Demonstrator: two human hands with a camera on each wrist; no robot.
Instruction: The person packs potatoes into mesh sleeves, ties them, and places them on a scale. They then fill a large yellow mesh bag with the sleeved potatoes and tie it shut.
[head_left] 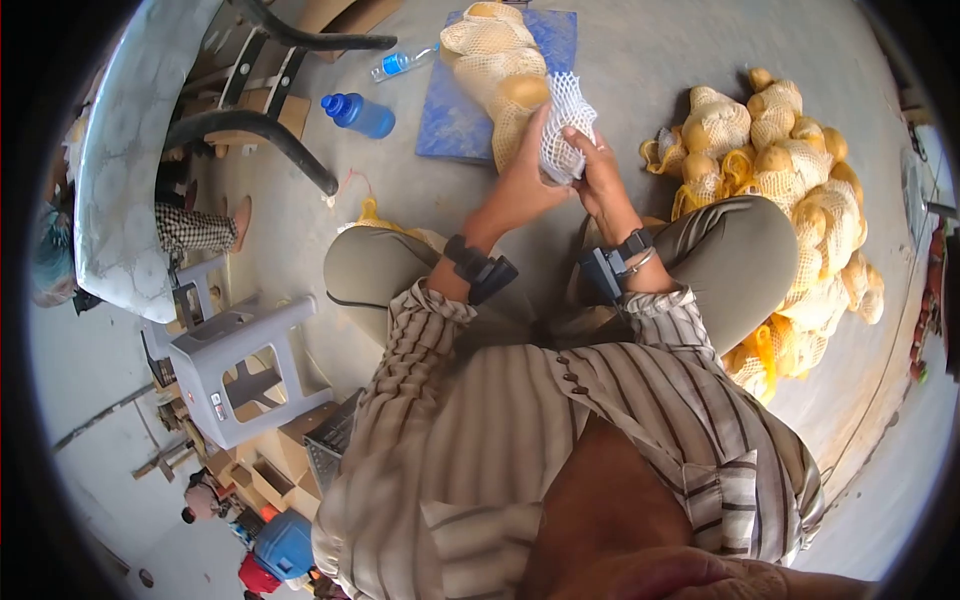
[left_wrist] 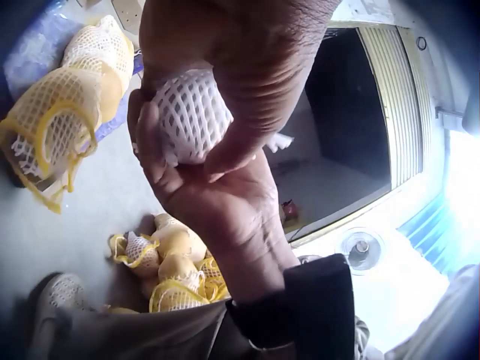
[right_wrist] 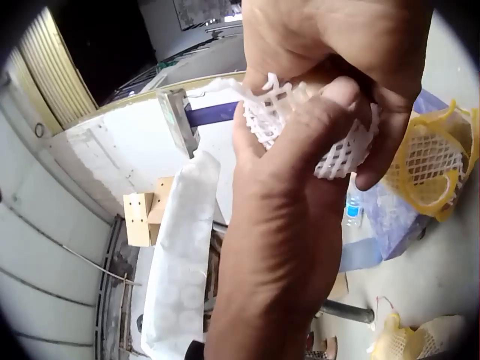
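Note:
In front of my knees, both hands hold a white foam net sleeve. My left hand grips its lower left side, and in the right wrist view the thumb lies across the mesh. My right hand pinches it from the other side. A rounded bulge fills the foam net in the left wrist view; its contents are hidden. Just beyond the hands, a long netted bag of round yellowish produce lies on a blue mat.
Many netted bags with yellow bands are heaped at the right. A blue bottle and a clear water bottle are on the floor at left, near a grey plastic stool and a table.

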